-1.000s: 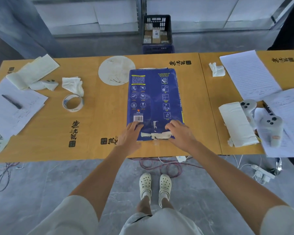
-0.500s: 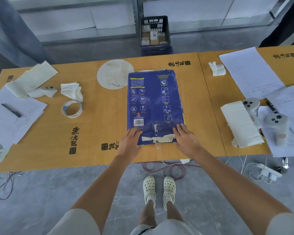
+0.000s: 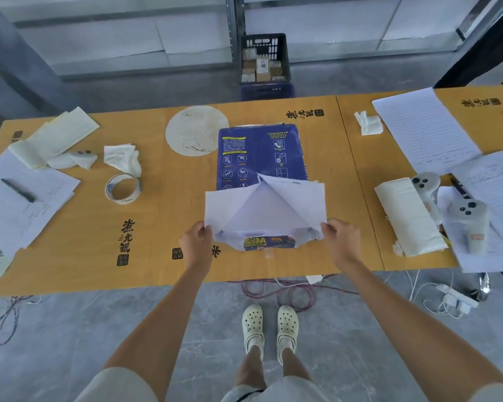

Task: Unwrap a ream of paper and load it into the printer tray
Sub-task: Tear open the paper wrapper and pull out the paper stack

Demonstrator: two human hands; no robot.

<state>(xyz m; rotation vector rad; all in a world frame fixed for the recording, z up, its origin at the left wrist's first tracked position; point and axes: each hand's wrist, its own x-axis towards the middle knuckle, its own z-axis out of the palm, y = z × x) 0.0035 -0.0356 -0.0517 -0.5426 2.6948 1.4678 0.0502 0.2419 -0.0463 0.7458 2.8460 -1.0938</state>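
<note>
One ream (image 3: 260, 153), two controllers (image 3: 424, 182) (both grey), one tape roll (image 3: 123, 188), two pens (image 3: 18, 190)

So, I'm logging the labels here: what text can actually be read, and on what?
"Trouble-Free use": heading on the blue ream wrapper; the fine print under it is too small.
"A4": on the wrapper's near end flap, between the left hand and right hand.
Black Chinese characters printed on the table: too stylised to read.
Handwritten sheets: too small.

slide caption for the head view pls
Both hands, left and right, pull open the blue ream's wrapper flaps.
</note>
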